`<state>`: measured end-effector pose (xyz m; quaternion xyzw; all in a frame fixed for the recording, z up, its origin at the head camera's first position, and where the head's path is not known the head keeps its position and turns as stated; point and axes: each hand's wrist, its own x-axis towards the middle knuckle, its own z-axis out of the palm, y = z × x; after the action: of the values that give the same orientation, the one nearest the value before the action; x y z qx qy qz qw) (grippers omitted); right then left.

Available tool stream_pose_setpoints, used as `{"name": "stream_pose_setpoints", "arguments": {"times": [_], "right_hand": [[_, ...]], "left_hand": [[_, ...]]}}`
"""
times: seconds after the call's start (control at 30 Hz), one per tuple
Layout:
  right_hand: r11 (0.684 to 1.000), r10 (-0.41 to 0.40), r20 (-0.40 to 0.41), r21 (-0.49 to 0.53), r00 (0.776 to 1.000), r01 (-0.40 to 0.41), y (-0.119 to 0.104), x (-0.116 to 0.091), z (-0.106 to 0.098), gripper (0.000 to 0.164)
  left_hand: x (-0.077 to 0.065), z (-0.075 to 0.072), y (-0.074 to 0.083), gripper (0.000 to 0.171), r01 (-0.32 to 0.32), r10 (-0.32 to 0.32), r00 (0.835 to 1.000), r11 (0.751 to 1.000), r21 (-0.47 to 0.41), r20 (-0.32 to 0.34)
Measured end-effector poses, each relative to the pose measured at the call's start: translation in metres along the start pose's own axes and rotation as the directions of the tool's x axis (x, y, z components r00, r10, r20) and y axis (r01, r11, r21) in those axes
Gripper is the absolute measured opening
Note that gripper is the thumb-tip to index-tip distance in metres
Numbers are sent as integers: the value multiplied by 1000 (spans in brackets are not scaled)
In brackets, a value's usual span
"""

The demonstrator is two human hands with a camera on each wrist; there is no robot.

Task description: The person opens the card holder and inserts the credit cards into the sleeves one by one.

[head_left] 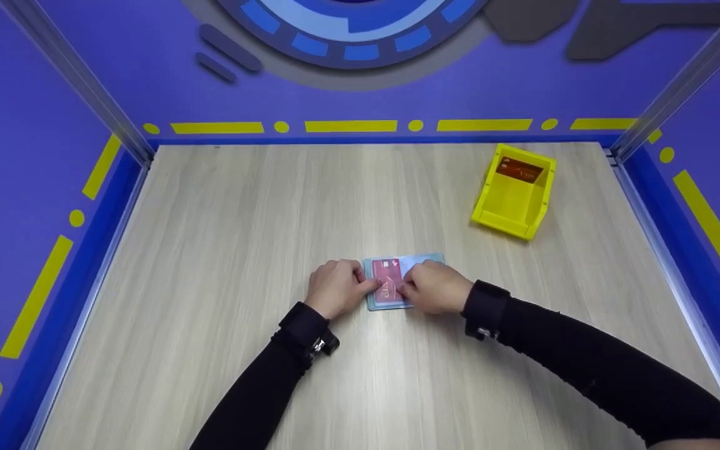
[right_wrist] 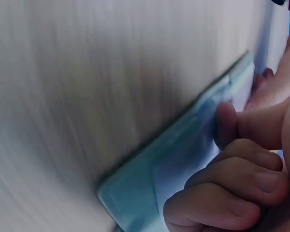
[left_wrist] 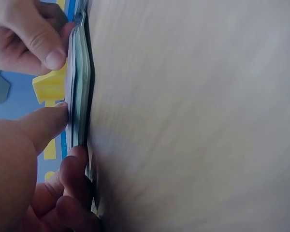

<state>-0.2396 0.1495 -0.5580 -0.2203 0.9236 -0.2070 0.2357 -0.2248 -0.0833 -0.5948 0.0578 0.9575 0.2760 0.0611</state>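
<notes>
A light teal card holder (head_left: 427, 257) lies opened flat on the table, with a clear sleeve on its inner side. On its left half a red card (head_left: 387, 275) with VIP lettering lies at the sleeve; whether it is fully inside cannot be told. My left hand (head_left: 337, 289) pinches the holder's left edge, thumb on top and fingers below, as the left wrist view shows. The right hand (head_left: 436, 287) is over the right half, fingers curled, its thumb (right_wrist: 226, 123) by the card's right edge. In the right wrist view the fingers hide most of the card.
A yellow bin (head_left: 510, 203) stands at the back right of the wooden table (head_left: 241, 219), with another red card (head_left: 519, 169) leaning inside its far wall. Blue panels (head_left: 360, 103) enclose the table's back and both sides.
</notes>
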Motion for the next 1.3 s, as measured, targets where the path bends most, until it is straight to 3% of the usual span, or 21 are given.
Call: {"name": "stream_pose_setpoints", "arguments": {"times": [0.27, 0.5, 0.8, 1.0, 1.3], "right_hand": [[996, 83, -136, 35, 987, -79, 13, 2, -37, 30], [986, 161, -167, 63, 973, -152, 32, 9, -59, 22], [983, 184, -90, -11, 979, -185, 45, 14, -52, 22], [981, 182, -89, -48, 979, -186, 43, 15, -43, 27], [984, 65, -149, -157, 987, -89, 38, 14, -37, 16]], "left_hand": [[0, 1, 1, 46, 15, -15, 1000, 1000, -15, 13], [-1, 4, -2, 43, 18, -18, 1000, 999, -28, 2], [-2, 5, -1, 43, 27, -26, 1000, 999, -39, 15], [-1, 3, 0, 43, 19, -19, 1000, 999, -35, 15], [0, 1, 1, 43, 18, -18, 1000, 1000, -25, 6]]}}
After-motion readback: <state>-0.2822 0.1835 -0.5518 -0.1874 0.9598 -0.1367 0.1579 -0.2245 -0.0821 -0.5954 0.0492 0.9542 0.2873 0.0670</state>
